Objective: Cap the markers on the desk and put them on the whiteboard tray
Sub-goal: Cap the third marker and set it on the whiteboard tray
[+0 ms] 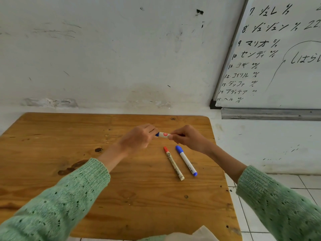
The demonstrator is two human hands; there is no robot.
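Note:
Above the wooden desk (69,145) I hold a white marker with a red label (164,134) level between both hands. My left hand (137,139) is closed over its blue cap end, and my right hand (188,138) pinches the other end of the barrel. Just below my hands two capped markers lie on the desk side by side: a red-capped marker with a cream barrel (173,163) and a blue-capped marker with a white barrel (186,160). The whiteboard tray (271,114), a grey metal ledge, runs under the whiteboard (278,66) at the upper right.
The desk stands against a scuffed white wall. Its right edge borders a gap with white floor tiles (257,214) below the whiteboard. A crumpled pale paper (196,234) lies at the desk's near edge. Green knitted sleeves cover both forearms.

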